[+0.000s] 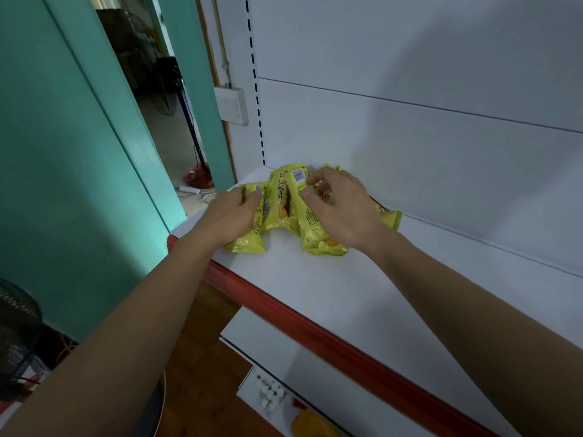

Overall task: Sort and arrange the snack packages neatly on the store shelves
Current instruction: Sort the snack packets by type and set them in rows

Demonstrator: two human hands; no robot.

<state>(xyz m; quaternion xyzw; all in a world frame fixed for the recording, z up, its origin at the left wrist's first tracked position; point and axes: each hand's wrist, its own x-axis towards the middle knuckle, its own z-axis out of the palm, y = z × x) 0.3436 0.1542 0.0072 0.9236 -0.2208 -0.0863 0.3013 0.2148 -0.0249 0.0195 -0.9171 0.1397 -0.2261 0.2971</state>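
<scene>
Several yellow snack packages stand and lean together at the far left end of the white shelf, close to its back corner. My left hand grips the leftmost package from its left side, thumb over the package's top. My right hand pinches the package with the barcode between thumb and fingers and covers the packages on the right. One yellow corner pokes out behind my right wrist.
The shelf has a red front edge strip and a white back panel. A lower shelf holds small white packets and something yellow. A teal wall and open doorway lie left; a fan stands low left.
</scene>
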